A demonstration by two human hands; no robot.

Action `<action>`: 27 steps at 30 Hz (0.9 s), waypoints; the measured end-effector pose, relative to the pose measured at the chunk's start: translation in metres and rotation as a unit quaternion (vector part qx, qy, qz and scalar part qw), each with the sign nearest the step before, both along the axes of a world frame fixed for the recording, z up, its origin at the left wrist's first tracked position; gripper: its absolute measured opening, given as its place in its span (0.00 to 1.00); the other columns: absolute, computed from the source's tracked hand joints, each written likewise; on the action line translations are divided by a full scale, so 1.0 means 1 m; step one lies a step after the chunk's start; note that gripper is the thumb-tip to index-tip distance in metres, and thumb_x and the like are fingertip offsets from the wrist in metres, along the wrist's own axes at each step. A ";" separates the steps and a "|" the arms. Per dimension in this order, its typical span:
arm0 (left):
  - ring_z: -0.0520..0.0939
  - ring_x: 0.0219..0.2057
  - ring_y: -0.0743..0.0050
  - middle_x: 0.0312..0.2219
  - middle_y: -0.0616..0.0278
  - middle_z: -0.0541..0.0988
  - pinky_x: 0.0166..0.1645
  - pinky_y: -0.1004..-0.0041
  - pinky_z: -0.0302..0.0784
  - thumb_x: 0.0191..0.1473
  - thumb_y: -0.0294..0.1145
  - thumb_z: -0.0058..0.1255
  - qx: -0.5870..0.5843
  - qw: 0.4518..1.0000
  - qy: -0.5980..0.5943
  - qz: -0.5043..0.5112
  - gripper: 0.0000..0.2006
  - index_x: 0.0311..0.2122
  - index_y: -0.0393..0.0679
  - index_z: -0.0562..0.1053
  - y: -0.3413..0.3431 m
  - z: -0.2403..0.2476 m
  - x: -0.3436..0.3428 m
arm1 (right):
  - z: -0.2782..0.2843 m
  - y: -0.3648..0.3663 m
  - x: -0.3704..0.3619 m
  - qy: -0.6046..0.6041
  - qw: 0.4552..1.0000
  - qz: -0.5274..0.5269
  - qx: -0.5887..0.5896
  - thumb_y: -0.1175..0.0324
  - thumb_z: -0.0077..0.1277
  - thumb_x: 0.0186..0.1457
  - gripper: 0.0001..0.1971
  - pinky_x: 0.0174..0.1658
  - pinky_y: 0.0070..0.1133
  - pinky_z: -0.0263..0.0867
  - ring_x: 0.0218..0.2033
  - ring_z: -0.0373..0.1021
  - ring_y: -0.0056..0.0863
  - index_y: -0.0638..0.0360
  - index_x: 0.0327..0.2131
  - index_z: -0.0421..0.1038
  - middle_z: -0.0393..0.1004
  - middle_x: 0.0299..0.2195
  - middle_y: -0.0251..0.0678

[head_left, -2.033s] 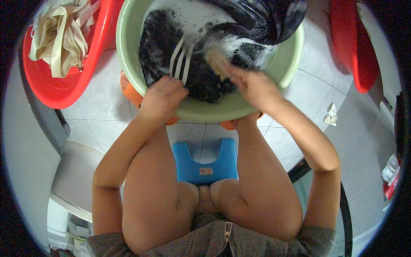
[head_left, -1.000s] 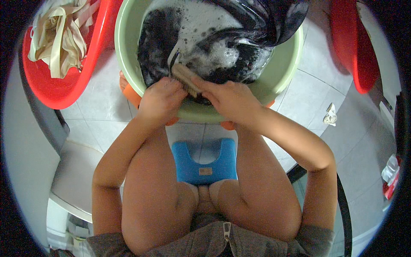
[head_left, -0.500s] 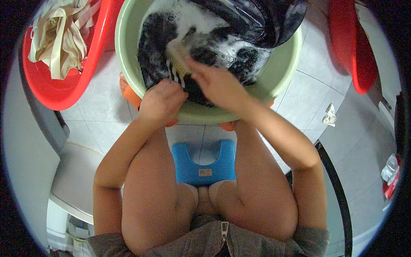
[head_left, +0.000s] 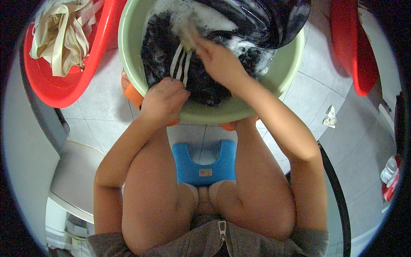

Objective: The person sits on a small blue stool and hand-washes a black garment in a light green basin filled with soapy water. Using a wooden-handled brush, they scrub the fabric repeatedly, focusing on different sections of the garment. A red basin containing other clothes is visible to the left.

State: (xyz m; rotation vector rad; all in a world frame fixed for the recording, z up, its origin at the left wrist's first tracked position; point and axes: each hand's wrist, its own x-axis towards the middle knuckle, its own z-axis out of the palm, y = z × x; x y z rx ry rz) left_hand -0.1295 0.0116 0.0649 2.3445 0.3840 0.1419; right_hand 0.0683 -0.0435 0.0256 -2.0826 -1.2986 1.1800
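Observation:
A pale green basin (head_left: 295, 64) in front of me holds soapy water and a wet black garment with white stripes (head_left: 176, 62). My left hand (head_left: 165, 100), closed at the near rim, grips the garment at the lower end of its stripes. My right hand (head_left: 220, 62) is closed on a scrubbing brush (head_left: 187, 44), smeared by motion, whose pale bristles lie against the cloth at the stripes' upper end. White suds (head_left: 201, 17) cover the far part of the garment. Shiny black material (head_left: 282, 21) bulges up at the basin's far right and overhangs the water.
On the left a red basin (head_left: 92, 79) holds cream-coloured cloth (head_left: 60, 43). Another red basin (head_left: 364, 73) stands tilted at right. A blue stool (head_left: 205, 177) shows between my legs. Crumpled white paper (head_left: 329, 116) lies on the tiled floor (head_left: 308, 103).
My right hand and the brush have moved away from me, up along the stripes, baring more of them. My left hand keeps its grip in nearly the same place.

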 end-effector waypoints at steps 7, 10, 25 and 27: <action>0.74 0.31 0.58 0.26 0.60 0.70 0.36 0.65 0.73 0.33 0.27 0.53 0.026 1.000 -0.002 -0.006 0.10 0.27 0.42 0.72 0.001 0.002 -0.001 | 0.061 -0.003 -0.016 0.122 0.978 0.144 -0.093 0.62 0.42 0.57 0.19 0.41 0.37 0.66 0.35 0.70 0.52 0.41 0.53 0.63 0.73 0.34 0.51; 0.74 0.30 0.58 0.26 0.60 0.71 0.36 0.65 0.73 0.33 0.26 0.53 0.009 1.000 -0.015 -0.014 0.10 0.27 0.41 0.72 0.003 0.000 0.004 | 0.020 0.013 -0.012 -0.024 0.985 0.167 -0.035 0.60 0.40 0.57 0.18 0.36 0.40 0.67 0.29 0.72 0.49 0.38 0.52 0.64 0.74 0.30 0.50; 0.73 0.40 0.53 0.37 0.56 0.74 0.46 0.57 0.66 0.39 0.33 0.56 0.061 0.991 0.005 0.117 0.13 0.34 0.42 0.74 0.015 0.035 -0.004 | 0.030 0.023 0.015 0.028 0.999 -0.027 0.003 0.63 0.41 0.59 0.18 0.47 0.32 0.65 0.45 0.66 0.49 0.48 0.52 0.65 0.70 0.43 0.49; 0.72 0.42 0.54 0.38 0.57 0.74 0.47 0.57 0.63 0.39 0.34 0.56 0.113 0.970 0.081 0.198 0.15 0.36 0.43 0.74 0.024 0.044 -0.002 | 0.047 0.006 0.009 0.045 0.999 -0.014 -0.020 0.64 0.42 0.58 0.19 0.47 0.31 0.66 0.44 0.67 0.49 0.46 0.54 0.63 0.70 0.44 0.48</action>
